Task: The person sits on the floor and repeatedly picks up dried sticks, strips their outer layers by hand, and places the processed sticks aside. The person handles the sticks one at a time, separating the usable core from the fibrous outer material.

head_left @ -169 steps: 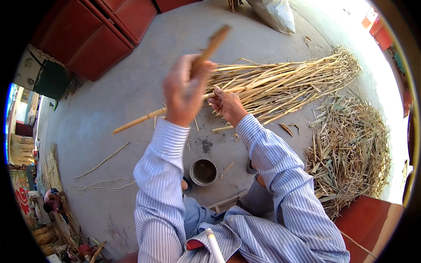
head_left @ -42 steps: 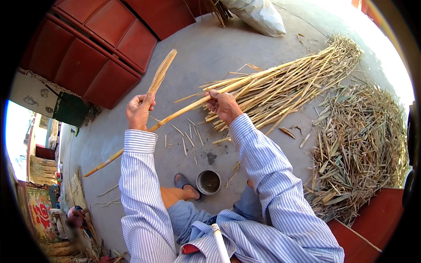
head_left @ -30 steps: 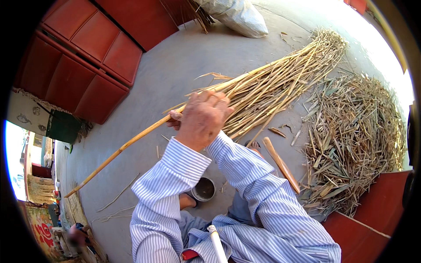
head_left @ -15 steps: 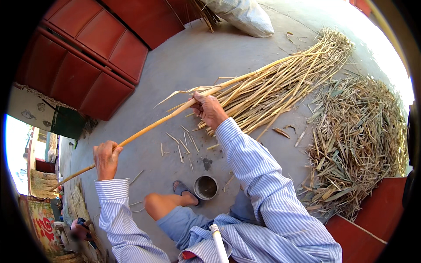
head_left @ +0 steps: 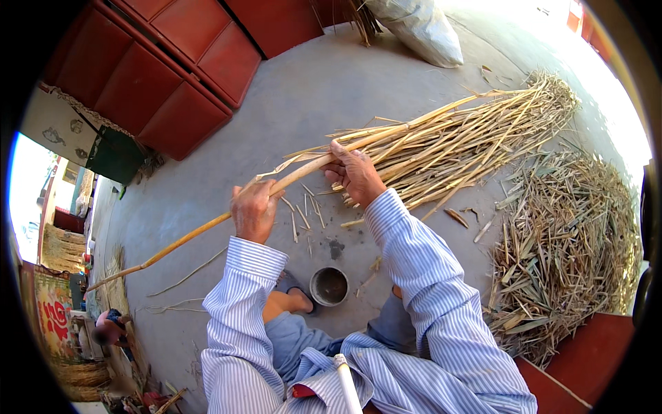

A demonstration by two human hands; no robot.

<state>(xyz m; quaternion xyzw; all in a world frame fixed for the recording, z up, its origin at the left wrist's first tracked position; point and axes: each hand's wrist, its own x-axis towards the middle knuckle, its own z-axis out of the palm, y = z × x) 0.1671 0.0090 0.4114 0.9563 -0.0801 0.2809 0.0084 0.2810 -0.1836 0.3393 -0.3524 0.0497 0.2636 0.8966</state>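
Note:
A long yellow-tan reed stalk (head_left: 196, 233) runs slantwise across the view, its thin end at the lower left and its leafy part at the upper right. My left hand (head_left: 253, 212) is closed round it near the middle. Further up, my right hand (head_left: 355, 174) grips the same stalk, thumb on top. A strip of dry husk (head_left: 298, 157) stands loose from the stalk between my hands. Just beyond my right hand lies a big bundle of dry stalks (head_left: 441, 148) on the floor.
A heap of stripped dry leaves (head_left: 569, 241) lies at the right. Between my feet stands a small round pot (head_left: 329, 286), with short cut pieces (head_left: 303, 210) scattered past it. Red padded panels (head_left: 183, 121) stand at the upper left, a white sack (head_left: 420, 31) at the back.
My left hand has slid up the stalk toward my right hand, so the gap between them is smaller. The whole view has shifted a little.

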